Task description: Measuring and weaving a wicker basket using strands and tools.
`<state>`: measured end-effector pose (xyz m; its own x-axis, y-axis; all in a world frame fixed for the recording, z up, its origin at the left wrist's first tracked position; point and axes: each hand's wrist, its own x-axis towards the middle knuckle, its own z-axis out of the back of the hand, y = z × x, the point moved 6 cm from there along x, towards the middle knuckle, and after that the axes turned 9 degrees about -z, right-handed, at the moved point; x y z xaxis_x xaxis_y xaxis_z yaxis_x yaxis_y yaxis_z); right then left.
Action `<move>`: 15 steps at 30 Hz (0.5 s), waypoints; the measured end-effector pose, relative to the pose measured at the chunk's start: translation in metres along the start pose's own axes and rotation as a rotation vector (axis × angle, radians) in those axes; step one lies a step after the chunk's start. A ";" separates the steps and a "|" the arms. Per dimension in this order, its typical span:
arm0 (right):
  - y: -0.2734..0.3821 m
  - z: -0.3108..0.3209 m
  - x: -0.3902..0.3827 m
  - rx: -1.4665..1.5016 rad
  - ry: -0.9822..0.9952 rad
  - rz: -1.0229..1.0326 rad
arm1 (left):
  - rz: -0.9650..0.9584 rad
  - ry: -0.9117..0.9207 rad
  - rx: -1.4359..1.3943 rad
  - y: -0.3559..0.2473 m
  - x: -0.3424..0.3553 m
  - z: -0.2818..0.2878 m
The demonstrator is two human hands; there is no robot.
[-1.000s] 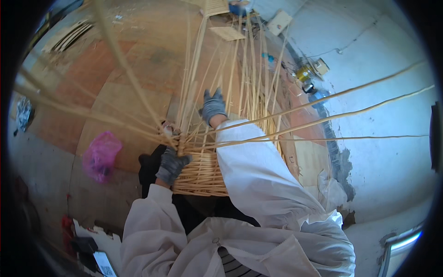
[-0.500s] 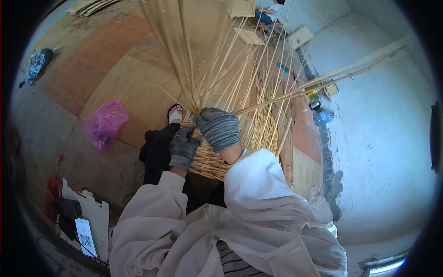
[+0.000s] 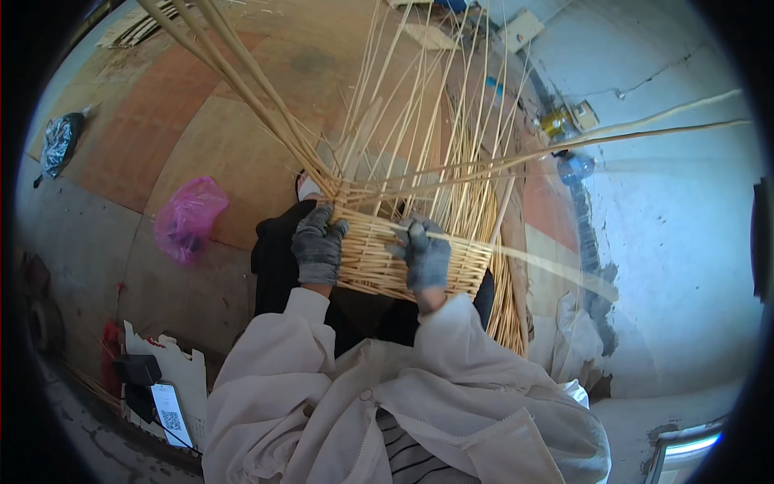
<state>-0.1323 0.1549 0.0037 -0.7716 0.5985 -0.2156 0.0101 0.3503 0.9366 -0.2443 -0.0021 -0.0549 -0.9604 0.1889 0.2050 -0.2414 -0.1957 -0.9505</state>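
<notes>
A half-woven wicker basket [image 3: 372,262] of pale rods lies across my lap, with long upright stakes [image 3: 387,141] rising from its far edge. My gloved left hand [image 3: 319,248] is closed round the basket's left end, thumb on the weave. Over the middle of the woven wall, my gloved right hand [image 3: 426,256] pinches a willow rod [image 3: 516,253] that runs along the top edge; its free end sweeps right, blurred. From the left corner a bundle of thicker rods [image 3: 258,105] leans up and left. Two more long rods stretch right toward the wall.
Loose rods [image 3: 504,315] lie in a heap right of the basket. A pink plastic bag [image 3: 190,218] and a dark bag [image 3: 63,143] sit on the board floor at left. Near the pale wall [image 3: 669,266] stand a clear bottle [image 3: 576,166] and a yellow container [image 3: 556,123].
My right hand has left the basket's left corner and moved right to the middle of its edge. The rod bundle now leans further left, and more woven wall shows.
</notes>
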 end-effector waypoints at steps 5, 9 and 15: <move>-0.033 0.021 0.037 0.287 -0.032 -0.272 | 0.078 0.110 -0.386 -0.002 0.023 -0.013; -0.023 0.072 0.055 0.337 -0.014 -0.075 | 0.278 0.513 -0.370 0.005 0.044 -0.033; 0.060 -0.030 0.154 -0.989 0.040 0.549 | 0.278 0.294 -0.130 0.025 0.044 -0.042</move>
<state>-0.2694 0.2465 0.0353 -0.8376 0.4662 0.2847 -0.1403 -0.6874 0.7126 -0.2863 0.0420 -0.0797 -0.9013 0.4161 -0.1205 0.0587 -0.1582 -0.9857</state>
